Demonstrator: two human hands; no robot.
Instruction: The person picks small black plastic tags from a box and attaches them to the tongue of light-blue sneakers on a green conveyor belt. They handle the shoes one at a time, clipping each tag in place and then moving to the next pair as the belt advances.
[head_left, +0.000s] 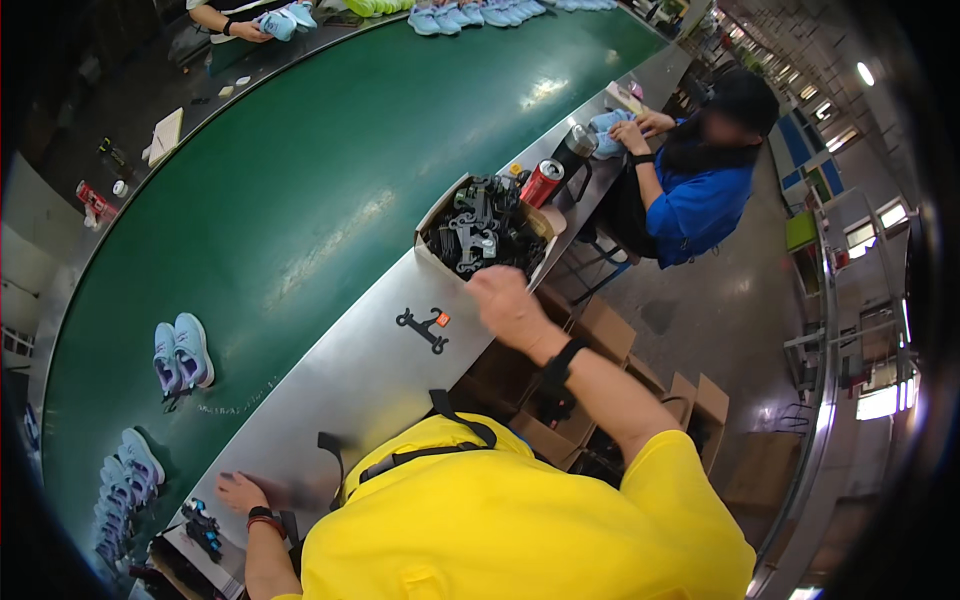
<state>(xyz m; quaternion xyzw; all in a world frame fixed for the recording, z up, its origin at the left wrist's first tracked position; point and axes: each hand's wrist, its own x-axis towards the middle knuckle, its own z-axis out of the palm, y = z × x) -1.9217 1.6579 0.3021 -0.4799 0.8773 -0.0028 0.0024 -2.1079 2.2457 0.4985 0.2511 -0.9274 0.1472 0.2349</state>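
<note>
My left hand point(243, 492) rests low on the metal ledge, its fingers stretched out and nothing visible in them. Beside it lies a small cluster of black and blue pieces point(203, 530), too small to name. At the near edge of a cardboard box point(433, 262), my right hand point(508, 308) has its fingers curled in; whatever they hold, if anything, is hidden. Black plastic shoe hangers point(474, 228) fill that box. One black shoe hanger point(424, 330) with an orange tag lies flat on the metal ledge point(345, 372), between my two hands.
Pale blue shoes point(182, 353) stand on the green conveyor belt point(330, 190), with a row of shoes point(125, 485) nearer. A red can point(542, 182) and a dark flask point(575, 150) stand past the box. A co-worker in blue point(700, 205) sits right; open cartons point(600, 335) are below.
</note>
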